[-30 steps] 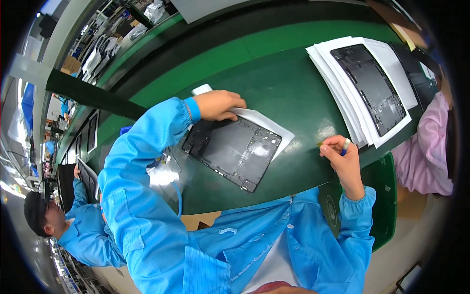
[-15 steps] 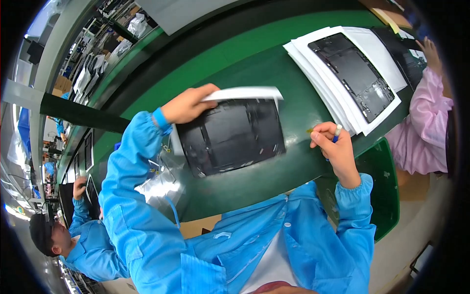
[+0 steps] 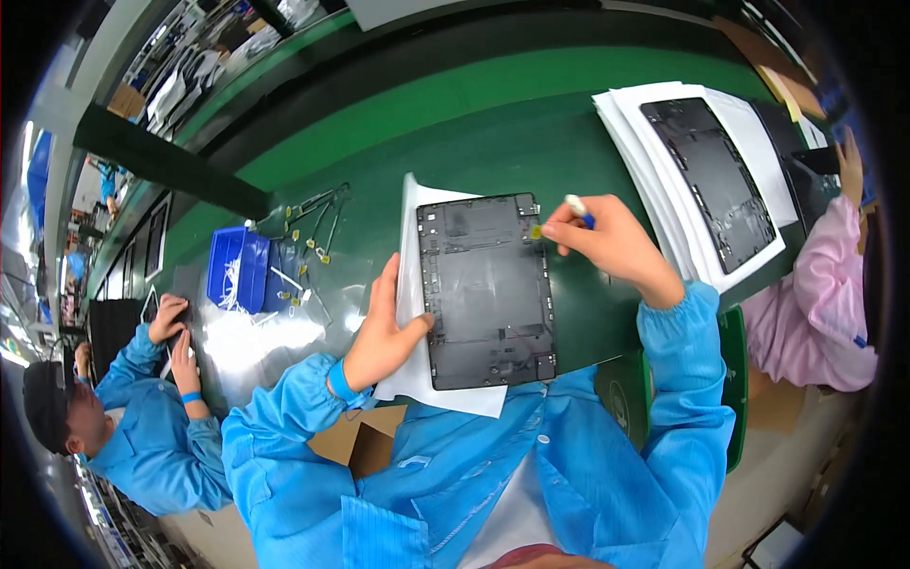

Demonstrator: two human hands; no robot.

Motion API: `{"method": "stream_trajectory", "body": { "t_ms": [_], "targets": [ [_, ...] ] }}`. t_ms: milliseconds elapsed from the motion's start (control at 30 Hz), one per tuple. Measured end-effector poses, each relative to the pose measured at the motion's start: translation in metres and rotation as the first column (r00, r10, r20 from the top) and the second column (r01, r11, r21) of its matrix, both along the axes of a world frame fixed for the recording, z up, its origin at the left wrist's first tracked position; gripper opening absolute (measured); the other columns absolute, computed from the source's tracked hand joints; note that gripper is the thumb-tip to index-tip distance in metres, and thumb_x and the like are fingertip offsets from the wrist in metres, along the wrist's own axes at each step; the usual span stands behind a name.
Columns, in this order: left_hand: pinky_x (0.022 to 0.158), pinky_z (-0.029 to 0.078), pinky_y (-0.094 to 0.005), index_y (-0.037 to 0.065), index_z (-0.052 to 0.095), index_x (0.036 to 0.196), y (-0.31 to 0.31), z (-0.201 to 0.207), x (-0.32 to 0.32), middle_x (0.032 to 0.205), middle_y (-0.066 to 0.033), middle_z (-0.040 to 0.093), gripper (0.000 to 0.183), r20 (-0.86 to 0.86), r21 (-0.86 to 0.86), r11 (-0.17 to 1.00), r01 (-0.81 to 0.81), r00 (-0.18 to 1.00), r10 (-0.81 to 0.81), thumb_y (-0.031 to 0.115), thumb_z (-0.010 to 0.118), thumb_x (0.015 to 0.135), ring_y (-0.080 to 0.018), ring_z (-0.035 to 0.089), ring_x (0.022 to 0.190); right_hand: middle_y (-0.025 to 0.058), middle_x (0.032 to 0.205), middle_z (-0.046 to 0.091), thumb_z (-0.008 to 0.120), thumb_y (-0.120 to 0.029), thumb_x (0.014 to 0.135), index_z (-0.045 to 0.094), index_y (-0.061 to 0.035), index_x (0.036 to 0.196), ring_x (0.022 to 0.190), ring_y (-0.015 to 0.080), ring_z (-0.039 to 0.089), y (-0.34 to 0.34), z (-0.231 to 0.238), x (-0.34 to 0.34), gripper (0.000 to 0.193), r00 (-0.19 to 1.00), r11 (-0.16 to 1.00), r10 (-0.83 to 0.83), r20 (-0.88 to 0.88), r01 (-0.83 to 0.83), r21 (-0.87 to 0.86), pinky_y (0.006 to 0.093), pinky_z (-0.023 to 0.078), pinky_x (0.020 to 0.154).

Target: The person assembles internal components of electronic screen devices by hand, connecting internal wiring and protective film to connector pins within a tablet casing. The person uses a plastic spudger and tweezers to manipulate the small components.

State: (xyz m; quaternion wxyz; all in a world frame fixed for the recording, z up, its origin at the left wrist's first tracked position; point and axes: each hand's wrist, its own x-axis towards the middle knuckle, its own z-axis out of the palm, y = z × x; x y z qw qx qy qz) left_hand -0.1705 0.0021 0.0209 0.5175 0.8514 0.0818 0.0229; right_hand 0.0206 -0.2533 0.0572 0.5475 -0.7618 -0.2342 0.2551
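A flat black tablet-like housing [image 3: 488,284] lies on a white sheet [image 3: 409,228] at the table's near edge, its long side turned toward me. My left hand [image 3: 384,332] holds it at the left edge, thumb on the rim and fingers stretched along the sheet. At its upper right corner, my right hand [image 3: 607,237] pinches a small yellow piece [image 3: 536,231] between thumb and forefinger. A white-and-blue pen-like tool [image 3: 578,209] is tucked among the same hand's fingers. Whether the yellow piece touches the housing, I cannot tell.
To the left are a blue bin [image 3: 237,270] of white strips and several thin cables with yellow tabs [image 3: 311,243]. A stack of white sheets [image 3: 645,180] bears another black housing [image 3: 711,180] at the right. Co-workers sit on both sides; a green bin [image 3: 735,389] stands below.
The housing has turned upright and come down onto its sheet. My left hand has shifted from its top to its left edge. My right hand has moved up and left to its corner.
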Motion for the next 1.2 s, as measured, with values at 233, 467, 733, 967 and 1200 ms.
{"method": "stream_trajectory", "body": {
  "t_ms": [233, 467, 733, 967, 1200],
  "targets": [
    [0.109, 0.030, -0.0448, 0.003, 0.041, 0.137, 0.025, 0.025, 0.030, 0.136, -0.0176, 0.041, 0.063, 0.206, 0.743, 0.669, -0.026, 0.959, -0.192, 0.013, 0.067, 0.079, -0.0394, 0.036, 0.132, 0.0051, 0.063, 0.064, 0.070, -0.022, 0.081, 0.069, -0.0001, 0.075, 0.058, 0.0111, 0.058, 0.095, -0.004, 0.018, 0.023, 0.951, 0.917, 0.290, 0.110, -0.243, -0.316, 0.0278, 0.044, 0.055],
    [0.108, 0.032, -0.0482, 0.000, 0.044, 0.133, 0.036, -0.021, 0.057, 0.136, -0.0186, 0.043, 0.078, 0.254, 0.660, 0.748, 0.075, 0.914, -0.315, 0.040, 0.077, 0.075, -0.0372, 0.040, 0.130, 0.0051, 0.061, 0.065, 0.073, -0.023, 0.077, 0.068, -0.0013, 0.070, 0.054, 0.0136, 0.060, 0.134, -0.013, 0.013, 0.023, 0.925, 0.855, 0.371, 0.076, -0.309, -0.416, 0.0287, 0.047, 0.054],
    [0.110, 0.032, -0.0486, 0.001, 0.045, 0.131, 0.034, -0.025, 0.058, 0.135, -0.0165, 0.044, 0.079, 0.243, 0.620, 0.782, 0.066, 0.931, -0.272, 0.044, 0.076, 0.073, -0.0329, 0.043, 0.128, 0.0065, 0.059, 0.066, 0.073, -0.025, 0.072, 0.068, -0.0029, 0.069, 0.057, 0.0184, 0.066, 0.144, -0.031, 0.006, 0.023, 0.924, 0.831, 0.328, 0.198, -0.183, -0.525, 0.0312, 0.050, 0.058],
    [0.110, 0.031, -0.0486, 0.003, 0.046, 0.131, 0.035, -0.025, 0.057, 0.136, -0.0161, 0.044, 0.078, 0.257, 0.600, 0.798, 0.057, 0.931, -0.259, 0.041, 0.078, 0.072, -0.0338, 0.043, 0.128, 0.0106, 0.065, 0.067, 0.069, -0.027, 0.068, 0.071, -0.0079, 0.070, 0.070, 0.0288, 0.068, 0.145, -0.023, 0.007, 0.020, 0.954, 0.845, 0.293, 0.060, -0.229, -0.484, 0.0388, 0.054, 0.067],
    [0.110, 0.031, -0.0484, 0.002, 0.048, 0.127, 0.034, -0.026, 0.058, 0.135, -0.0156, 0.045, 0.074, 0.259, 0.607, 0.792, 0.058, 0.929, -0.266, 0.042, 0.077, 0.072, -0.0332, 0.043, 0.129, 0.0143, 0.073, 0.068, 0.069, -0.028, 0.070, 0.071, -0.0055, 0.078, 0.074, 0.0330, 0.068, 0.144, -0.020, -0.003, 0.024, 0.884, 0.791, 0.350, 0.310, -0.103, -0.603, 0.0412, 0.054, 0.066]
  ]
}}
